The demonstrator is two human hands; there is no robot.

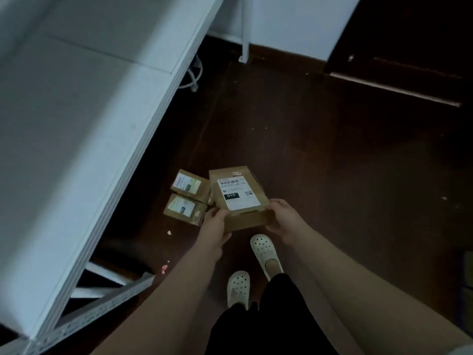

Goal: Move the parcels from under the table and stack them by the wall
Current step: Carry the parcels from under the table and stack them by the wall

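Parcels are being moved one at a time, and the carrying step is judged to be in hand. The white table (76,124) fills the left of the view, with its metal frame (102,308) showing at the near left. The dark floor (332,162) lies to its right. The pale wall (289,21) is seen at the far side, well apart from the hands, with a dark cabinet (409,34) at the far right.

The largest parcel (240,198), a brown box with a white shipping label on top, is held above the floor at the centre, just right of the table's edge. Just left of it, on the floor by that edge, the farther small parcel (190,185) and the nearer small parcel (185,208) lie side by side, seemingly touching.

The box is gripped at its near left corner by the left hand (217,224) and at its near right corner by the right hand (284,219). Thumbs are laid on top and fingers are curled beneath, largely hidden. White clogs (265,252) are seen below the box.

Next, the box is judged to need carrying to the far wall and setting down flat as a base. The two small parcels are left to be fetched.
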